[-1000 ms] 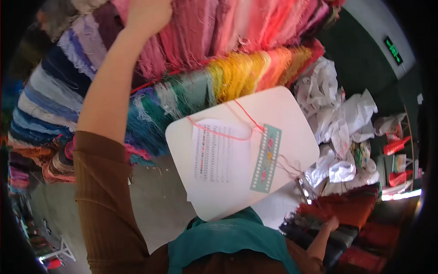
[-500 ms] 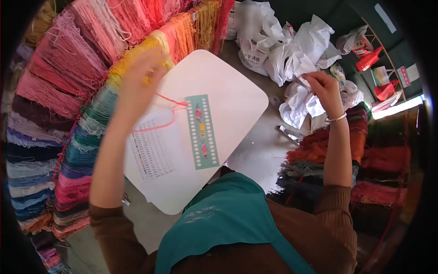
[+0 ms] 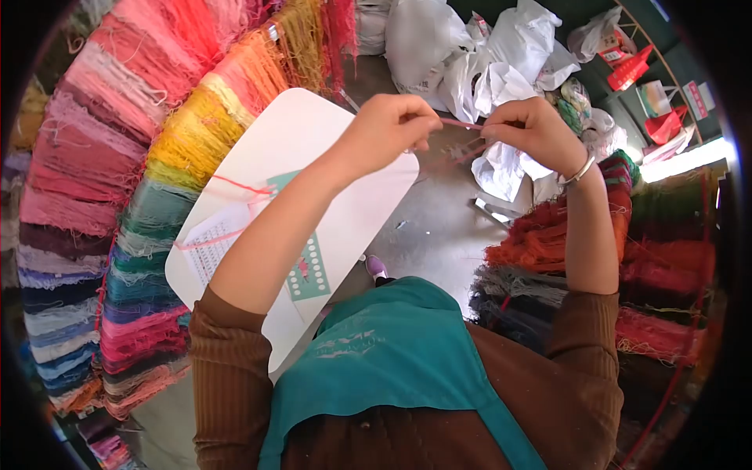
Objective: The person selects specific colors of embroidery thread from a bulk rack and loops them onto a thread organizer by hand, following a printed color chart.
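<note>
My left hand [image 3: 392, 131] is closed, pinching one end of a pink strand of thread [image 3: 462, 124]. My right hand [image 3: 533, 135] pinches the other end, and a short length runs between the fingers. Below and to the left is a white board [image 3: 362, 184] with rounded corners. On it lie a teal card [image 3: 313, 276] with rows of white holes and a printed sheet [image 3: 210, 244] with small marks. My left forearm hides part of both. Red-pink thread [image 3: 239, 185] trails from the card's upper end across the board.
Hanks of coloured thread [image 3: 102, 149] hang in rows along the left. More dark and red hanks [image 3: 526, 243] hang at the right. White plastic bags [image 3: 427, 43] stand on the floor ahead. Red dustpan-like items [image 3: 629, 70] are on a rack at upper right.
My left hand has come from over the yellow hanks on the left toward my right hand. A pink strand now shows between them. The board appears shifted left in view.
</note>
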{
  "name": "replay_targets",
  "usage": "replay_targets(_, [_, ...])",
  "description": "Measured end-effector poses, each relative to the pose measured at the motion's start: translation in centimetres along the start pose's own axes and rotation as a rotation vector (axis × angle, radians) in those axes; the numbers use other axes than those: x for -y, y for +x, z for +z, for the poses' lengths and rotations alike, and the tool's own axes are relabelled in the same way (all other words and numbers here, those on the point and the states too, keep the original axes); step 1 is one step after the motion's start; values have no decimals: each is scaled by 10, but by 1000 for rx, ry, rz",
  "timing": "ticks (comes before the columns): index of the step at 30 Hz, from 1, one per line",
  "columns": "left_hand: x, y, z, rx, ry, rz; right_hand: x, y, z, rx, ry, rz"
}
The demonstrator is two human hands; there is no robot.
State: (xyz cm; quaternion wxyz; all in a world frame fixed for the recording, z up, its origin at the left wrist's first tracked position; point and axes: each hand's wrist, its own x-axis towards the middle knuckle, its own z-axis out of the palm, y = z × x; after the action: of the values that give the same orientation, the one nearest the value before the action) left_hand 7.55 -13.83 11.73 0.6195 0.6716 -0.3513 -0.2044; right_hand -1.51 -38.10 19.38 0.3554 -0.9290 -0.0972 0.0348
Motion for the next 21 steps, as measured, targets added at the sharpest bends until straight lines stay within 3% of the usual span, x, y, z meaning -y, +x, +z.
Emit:
replay_targets(5, [-8, 36, 12, 32, 93, -30, -33, -13, -51, 72, 77, -106])
replay_targets(10, [-7, 60, 37, 142, 102, -50, -45, -15, -93, -281, 282, -207])
replay_targets(12, [7, 66, 46, 135, -35, -15, -38, -16, -97, -510, 833, -250])
replay_targets(18, [42, 63, 70, 184, -211, -144, -32, -20, -140, -332, 1142, -448])
replay_targets(20, [48, 61, 76, 183, -251, -174, -27, -16, -143, -297, 1376, -525])
replay_targets(21, [50, 59, 79, 185, -255, -191, -26, -14, -148, -282, 1318, -561])
